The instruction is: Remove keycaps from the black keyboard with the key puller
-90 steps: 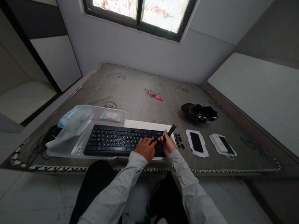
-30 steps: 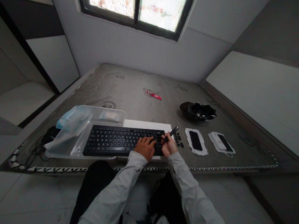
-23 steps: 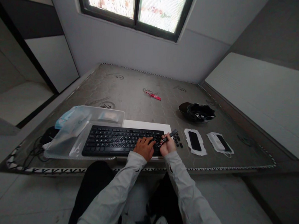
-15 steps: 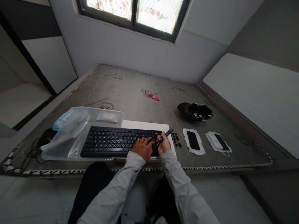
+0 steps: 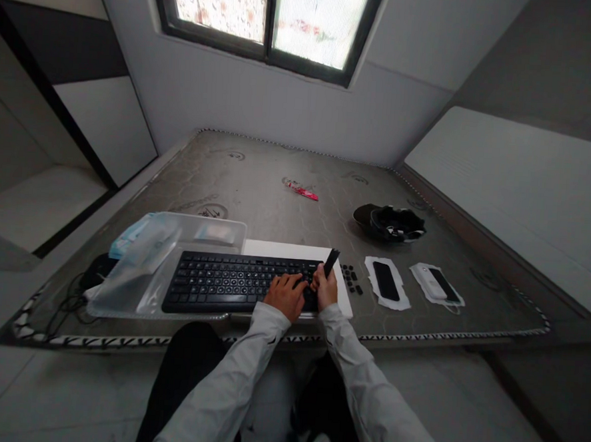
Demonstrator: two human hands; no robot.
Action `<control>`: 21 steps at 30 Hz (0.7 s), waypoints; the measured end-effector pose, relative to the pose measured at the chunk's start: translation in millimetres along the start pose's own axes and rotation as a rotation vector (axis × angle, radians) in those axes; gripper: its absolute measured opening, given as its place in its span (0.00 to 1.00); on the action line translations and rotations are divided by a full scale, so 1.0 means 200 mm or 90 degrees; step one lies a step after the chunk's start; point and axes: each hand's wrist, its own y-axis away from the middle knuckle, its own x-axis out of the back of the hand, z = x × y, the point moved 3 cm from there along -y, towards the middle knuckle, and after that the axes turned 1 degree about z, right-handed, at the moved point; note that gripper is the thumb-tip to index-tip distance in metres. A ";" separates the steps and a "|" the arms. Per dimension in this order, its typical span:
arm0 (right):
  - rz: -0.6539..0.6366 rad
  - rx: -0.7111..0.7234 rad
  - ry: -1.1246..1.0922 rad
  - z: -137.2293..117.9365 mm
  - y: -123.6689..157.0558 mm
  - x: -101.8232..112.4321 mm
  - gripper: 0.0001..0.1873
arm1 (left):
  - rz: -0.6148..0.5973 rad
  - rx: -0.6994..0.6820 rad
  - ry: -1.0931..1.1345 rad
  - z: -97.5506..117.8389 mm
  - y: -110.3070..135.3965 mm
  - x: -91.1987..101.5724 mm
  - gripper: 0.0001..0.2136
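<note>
A black keyboard (image 5: 216,284) lies lengthwise in front of me, its right end partly covered by my hands. My left hand (image 5: 285,295) rests palm down on its right part, fingers stretched over the keys. At the right end, my right hand (image 5: 325,288) is closed around a slim black tool (image 5: 331,262). The tool's upper end points up and away; its lower end is hidden by the fingers. Beside my right hand, several small black keycaps (image 5: 353,276) lie loose in rows. Under the keyboard is a white sheet or board (image 5: 284,249).
A clear plastic tray (image 5: 147,272) with a blue packet (image 5: 133,235) sits left, near black cables (image 5: 67,306). To the right lie a dark phone (image 5: 386,281) on white paper, a second white-backed item (image 5: 436,284) and a black cap (image 5: 393,223). A red wrapper (image 5: 302,191) lies farther back.
My right hand has turned the black tool from a slant toward the right to a more upright angle. My left hand stays on the keyboard. The view has shifted slightly.
</note>
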 end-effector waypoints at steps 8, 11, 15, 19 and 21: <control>0.167 0.143 0.276 -0.03 0.07 -0.02 0.27 | -0.004 0.000 -0.001 0.00 0.00 0.00 0.18; 0.206 0.170 0.314 -0.04 0.10 -0.03 0.27 | -0.017 0.000 -0.006 -0.01 0.00 0.00 0.18; 0.240 0.186 0.332 -0.01 0.13 -0.02 0.27 | -0.034 -0.002 -0.018 -0.01 0.00 -0.01 0.17; 0.206 0.238 0.348 0.00 0.15 -0.01 0.25 | -0.036 -0.007 -0.021 -0.01 0.00 -0.01 0.17; 0.206 0.241 0.301 -0.01 0.14 -0.01 0.25 | -0.034 -0.011 -0.024 -0.01 0.00 -0.01 0.17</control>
